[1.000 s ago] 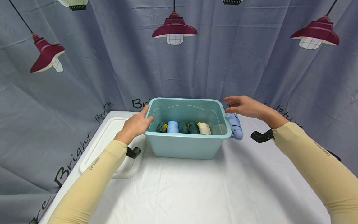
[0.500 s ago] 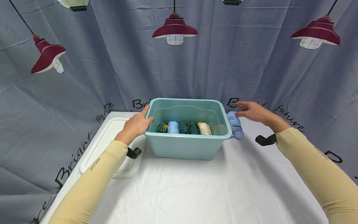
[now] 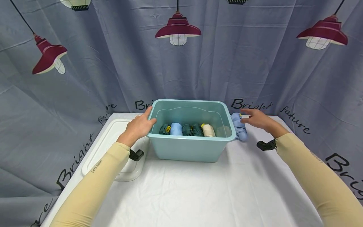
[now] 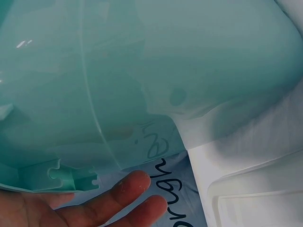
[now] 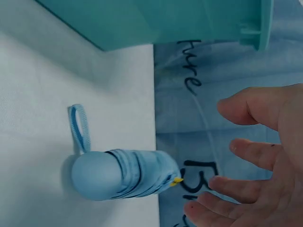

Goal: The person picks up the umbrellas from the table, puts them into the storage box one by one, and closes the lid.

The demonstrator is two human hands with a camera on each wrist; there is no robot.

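A light teal plastic storage box (image 3: 187, 149) stands on the table with its top uncovered. My left hand (image 3: 137, 127) rests at its left rim, thumb over the inside edge; in the left wrist view its fingers (image 4: 130, 187) extend loosely along the outside. Inside the box sit several folded umbrellas: dark green ones (image 3: 187, 130), a light blue one (image 3: 176, 129) and a cream one (image 3: 208, 130). Another blue folded umbrella (image 5: 128, 175) lies right of the box, its wrist strap loose. Over its far end hovers my right hand (image 3: 256, 119), fingers spread and holding nothing.
A white lid (image 3: 109, 145) lies flat left of the box, partly hidden by my left arm. White cloth covers the table (image 3: 193, 192). Directly behind the table hangs a grey-blue curtain (image 3: 119, 63) printed with lamps and lettering.
My right hand has moved away from the box's right rim, rightward and down, to beside the blue umbrella. The left hand and the box have stayed in place.
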